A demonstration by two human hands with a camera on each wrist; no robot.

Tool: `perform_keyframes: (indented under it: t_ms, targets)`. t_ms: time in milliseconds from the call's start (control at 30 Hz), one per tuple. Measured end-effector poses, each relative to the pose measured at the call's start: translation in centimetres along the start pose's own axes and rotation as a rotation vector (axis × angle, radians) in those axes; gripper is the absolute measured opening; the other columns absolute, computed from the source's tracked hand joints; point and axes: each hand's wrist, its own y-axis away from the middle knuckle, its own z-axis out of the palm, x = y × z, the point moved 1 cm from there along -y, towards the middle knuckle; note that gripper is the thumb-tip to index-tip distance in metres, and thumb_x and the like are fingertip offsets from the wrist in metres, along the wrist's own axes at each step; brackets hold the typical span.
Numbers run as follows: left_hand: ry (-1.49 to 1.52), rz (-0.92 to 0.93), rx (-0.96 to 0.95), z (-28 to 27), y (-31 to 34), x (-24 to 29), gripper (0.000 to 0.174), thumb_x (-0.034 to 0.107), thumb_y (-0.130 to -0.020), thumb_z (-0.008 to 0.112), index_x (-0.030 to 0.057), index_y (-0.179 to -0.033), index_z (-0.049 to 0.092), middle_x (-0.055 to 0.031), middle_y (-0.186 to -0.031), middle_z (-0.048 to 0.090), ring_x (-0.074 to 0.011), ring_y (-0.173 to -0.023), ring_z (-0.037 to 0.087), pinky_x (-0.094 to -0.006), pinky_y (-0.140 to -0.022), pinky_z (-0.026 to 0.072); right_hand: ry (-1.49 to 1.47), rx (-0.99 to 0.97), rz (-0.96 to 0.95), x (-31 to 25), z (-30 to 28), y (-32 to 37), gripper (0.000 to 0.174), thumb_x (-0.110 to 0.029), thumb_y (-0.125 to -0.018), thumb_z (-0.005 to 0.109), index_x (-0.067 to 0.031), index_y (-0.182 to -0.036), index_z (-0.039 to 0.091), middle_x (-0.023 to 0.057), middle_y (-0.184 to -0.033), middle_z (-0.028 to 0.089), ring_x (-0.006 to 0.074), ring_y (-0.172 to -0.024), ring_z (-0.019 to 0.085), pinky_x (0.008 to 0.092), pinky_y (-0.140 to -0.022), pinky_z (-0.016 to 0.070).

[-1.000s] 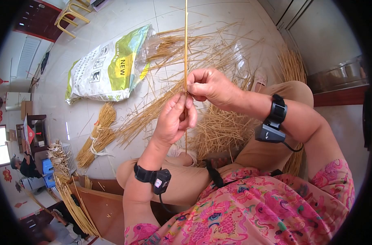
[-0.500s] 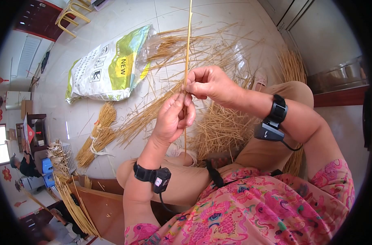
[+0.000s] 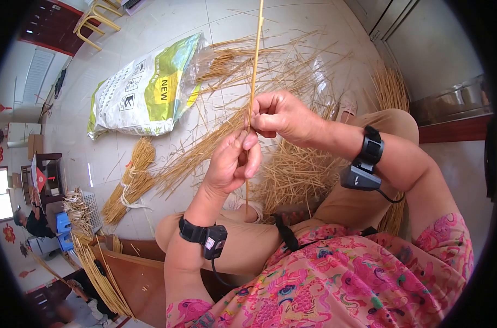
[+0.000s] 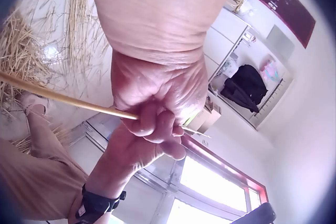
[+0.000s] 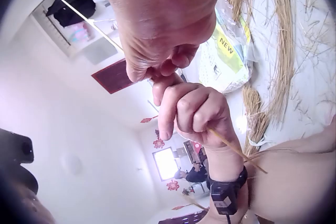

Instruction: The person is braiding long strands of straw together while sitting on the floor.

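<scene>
One long yellow straw stalk [image 3: 256, 60] stands nearly upright between both hands, its top leaning a little to the right. My left hand [image 3: 228, 161] pinches it with thumb and forefinger, and the lower end sticks out below. Just above, the right hand [image 3: 287, 117] grips the same stalk with bent fingers, so the two sets of fingertips meet. In the left wrist view the stalk [image 4: 68, 100] passes under curled fingers. A side shoot shows on the upper stalk [image 5: 86, 19] in the right wrist view. The fingertips hide the gripped part.
Loose straw [image 3: 295, 177] is heaped before the knees, with more stalks scattered across the tiles. A white-and-green sack [image 3: 139, 90] lies at the left, straw at its mouth. Near it is a tied straw bundle [image 3: 129, 183]. Another bundle [image 3: 389, 87] leans by the metal cabinet.
The stalk's upper end has swung to the right, while its lower end shifts slightly left. Both hands stay in nearly the same place, with small finger movements.
</scene>
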Motion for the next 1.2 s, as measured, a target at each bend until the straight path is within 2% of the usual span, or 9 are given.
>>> perform_keyframes:
  t_ms: [367,467,667,767,967,1100,1133,1200]
  targets:
    - [0.152,-0.018,-0.122,-0.1,-0.1,0.0,0.026,0.035,-0.097,0.039,0.0129,-0.086,0.042,-0.0058,-0.051,0.048,-0.0044,-0.033,0.024,-0.0169,-0.034,0.022,0.021,-0.036,-0.003,-0.6,0.1,0.2,0.004,-0.008,-0.082,0.057,-0.0047,-0.084,0.06,-0.0003,-0.072,0.057,0.0024,-0.056,0.042,0.0179,-0.047,0.0322]
    - [0.16,-0.028,-0.131,-0.1,0.0,-0.1,0.025,0.035,-0.097,0.039,0.0128,-0.086,0.042,-0.0054,-0.051,0.047,-0.0042,-0.033,0.024,-0.0173,-0.034,0.0221,-0.008,-0.053,-0.021,-0.5,0.4,0.3,0.003,-0.005,-0.083,0.056,-0.0042,-0.086,0.057,-0.0034,-0.065,0.049,0.003,-0.052,0.039,0.0177,-0.046,0.0309]
    - [0.136,-0.014,-0.094,0.3,-0.1,-0.2,0.025,0.032,-0.098,0.038,0.0131,-0.083,0.039,-0.0017,-0.046,0.042,-0.0052,-0.031,0.024,-0.019,-0.032,0.0185,0.062,0.094,-0.08,-0.1,-0.3,-0.2,0.003,-0.004,-0.082,0.054,-0.0055,-0.084,0.056,-0.0035,-0.064,0.047,0.0039,-0.053,0.04,0.019,-0.047,0.0323]
    - [0.085,0.0,-0.067,0.6,-0.1,0.1,0.025,0.031,-0.098,0.038,0.0134,-0.081,0.037,-0.0002,-0.043,0.04,-0.0058,-0.03,0.024,-0.0199,-0.03,0.0169,0.12,0.299,-0.031,-0.2,-0.8,-0.2,0.004,-0.008,-0.083,0.056,-0.0053,-0.079,0.056,-0.004,-0.063,0.049,0.0035,-0.054,0.042,0.0186,-0.048,0.0352]
    - [0.053,0.036,-0.034,0.4,-0.2,0.1,0.026,0.031,-0.099,0.034,0.0138,-0.08,0.037,0.0008,-0.045,0.037,-0.006,-0.032,0.024,-0.0205,-0.032,0.0166,0.126,0.617,-0.178,-2.5,-4.0,-1.2,0.008,-0.01,-0.083,0.058,-0.0035,-0.079,0.056,-0.0009,-0.063,0.051,0.0056,-0.053,0.045,0.0199,-0.047,0.0378]
    - [0.04,0.094,0.004,-0.2,-0.2,0.7,0.026,0.031,-0.099,0.034,0.014,-0.079,0.037,0.0013,-0.047,0.036,-0.0063,-0.037,0.023,-0.0211,-0.035,0.017,0.25,0.793,-0.222,-5.3,-5.8,-1.0,0.008,-0.01,-0.084,0.057,-0.0024,-0.081,0.055,-0.0002,-0.065,0.051,0.0062,-0.053,0.046,0.0201,-0.047,0.038]
    - [0.055,0.108,-0.007,-0.2,-0.1,1.0,0.025,0.029,-0.099,0.034,0.0137,-0.08,0.038,0.002,-0.048,0.035,-0.006,-0.039,0.022,-0.0211,-0.036,0.017,0.283,0.801,-0.268,-5.6,-7.0,-1.1,0.012,-0.012,-0.082,0.059,-0.001,-0.08,0.057,0.0006,-0.065,0.054,0.0071,-0.055,0.048,0.0212,-0.049,0.0403]
    - [0.088,0.175,0.013,-0.7,-0.1,1.5,0.024,0.029,-0.099,0.035,0.0134,-0.081,0.039,0.0024,-0.049,0.033,-0.0057,-0.039,0.022,-0.021,-0.037,0.0167,0.614,0.836,-0.248,-6.7,-8.5,-1.0,0.012,-0.013,-0.084,0.058,-0.001,-0.082,0.057,-0.0004,-0.065,0.053,0.0065,-0.055,0.046,0.0212,-0.049,0.038]
